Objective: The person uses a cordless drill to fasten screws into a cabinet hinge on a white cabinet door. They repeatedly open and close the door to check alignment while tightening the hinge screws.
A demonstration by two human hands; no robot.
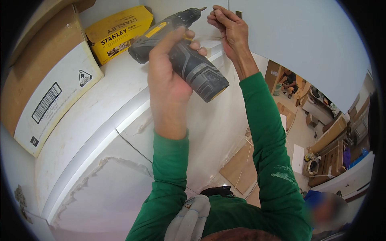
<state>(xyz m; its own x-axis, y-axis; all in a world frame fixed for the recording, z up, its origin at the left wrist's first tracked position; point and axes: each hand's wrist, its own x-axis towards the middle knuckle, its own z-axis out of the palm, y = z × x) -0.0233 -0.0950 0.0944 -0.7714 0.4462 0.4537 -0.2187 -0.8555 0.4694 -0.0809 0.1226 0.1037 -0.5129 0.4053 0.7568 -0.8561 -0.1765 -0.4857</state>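
My left hand (167, 76) is wrapped round the grip of a black and grey cordless drill (200, 74) with yellow accents. The drill is raised and tilted, its battery end toward me. A short bit (203, 9) sticks out of the chuck, pointing up and to the right. Just right of the bit's tip, my right hand (232, 30) is raised with thumb and fingertips pinched together. Whatever lies in that pinch is too small to make out. A large white panel (305, 44) stands beside the right hand, with a small dark metal piece (239, 15) at its edge.
On the white shelf (116, 90) at left stand a yellow box (120, 34) and a big brown-and-white carton (56, 88). A hinge (21, 201) sits low at far left. One person (288, 82) sits in the room beyond; another (325, 209) is at lower right, near cardboard boxes (331, 160).
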